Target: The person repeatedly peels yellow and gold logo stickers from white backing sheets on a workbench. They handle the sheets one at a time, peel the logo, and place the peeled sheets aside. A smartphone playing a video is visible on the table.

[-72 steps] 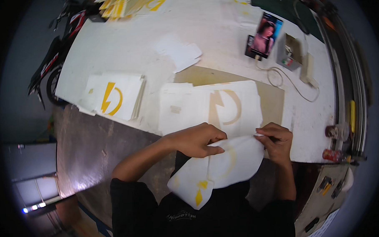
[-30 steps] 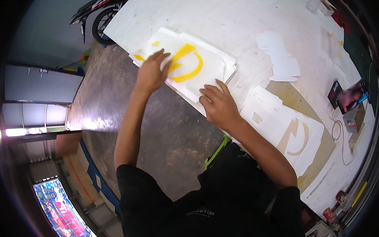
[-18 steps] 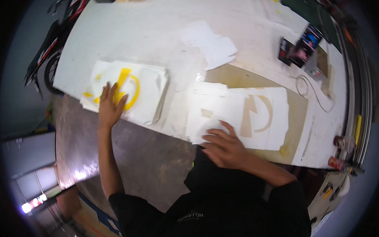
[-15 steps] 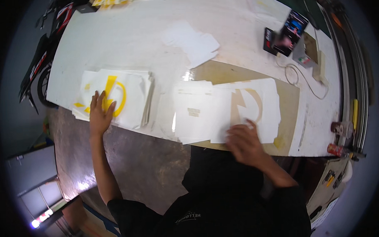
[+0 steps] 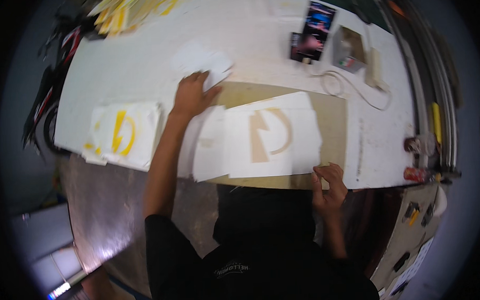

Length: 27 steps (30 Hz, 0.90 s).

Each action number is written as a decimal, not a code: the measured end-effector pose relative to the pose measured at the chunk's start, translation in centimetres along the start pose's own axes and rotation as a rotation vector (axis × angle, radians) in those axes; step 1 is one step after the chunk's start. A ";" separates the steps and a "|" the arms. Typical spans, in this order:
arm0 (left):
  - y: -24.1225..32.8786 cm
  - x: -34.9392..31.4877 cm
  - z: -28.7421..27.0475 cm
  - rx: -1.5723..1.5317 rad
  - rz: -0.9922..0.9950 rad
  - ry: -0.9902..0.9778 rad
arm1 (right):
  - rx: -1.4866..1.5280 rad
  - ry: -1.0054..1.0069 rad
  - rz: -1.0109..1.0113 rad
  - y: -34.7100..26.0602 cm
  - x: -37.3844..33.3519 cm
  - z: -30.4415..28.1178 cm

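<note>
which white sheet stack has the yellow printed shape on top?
The stack of white sheets at the table's left edge: its top sheet bears a yellow symbol. The stencil sheet by the right hand shows only brown cutouts; the sheets under the left hand are plain.

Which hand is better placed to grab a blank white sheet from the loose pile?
Left. The left hand already rests on the loose white sheets; the right hand sits at the stencil's near corner.

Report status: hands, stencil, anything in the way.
Left hand open, flat on loose white sheets. Right hand pinching the stencil at its near right corner. Stencil flat on brown board. Nothing on top of it.
</note>
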<state>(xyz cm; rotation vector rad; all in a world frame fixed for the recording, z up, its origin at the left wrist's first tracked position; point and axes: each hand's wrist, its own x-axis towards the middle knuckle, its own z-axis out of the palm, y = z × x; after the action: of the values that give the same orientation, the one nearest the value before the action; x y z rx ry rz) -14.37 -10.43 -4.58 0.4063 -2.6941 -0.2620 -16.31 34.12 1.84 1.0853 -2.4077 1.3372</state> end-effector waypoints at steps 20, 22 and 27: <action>12.0 -10.1 -5.6 -0.082 0.080 -0.221 | -0.434 -0.282 -0.017 6.5 -3.4 -3.3; 12.3 -11.3 -5.8 -0.067 -0.070 -0.135 | -0.602 -0.273 -0.026 8.2 -3.0 -4.3; 10.3 -14.3 -6.6 -0.210 -0.744 0.087 | -0.239 -0.022 0.240 9.1 1.9 -2.5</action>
<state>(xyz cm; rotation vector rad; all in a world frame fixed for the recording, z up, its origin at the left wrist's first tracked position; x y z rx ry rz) -1.61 2.95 -1.30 1.3020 -2.2869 -0.7019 -24.26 38.13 -1.87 0.7741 -2.6975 1.0651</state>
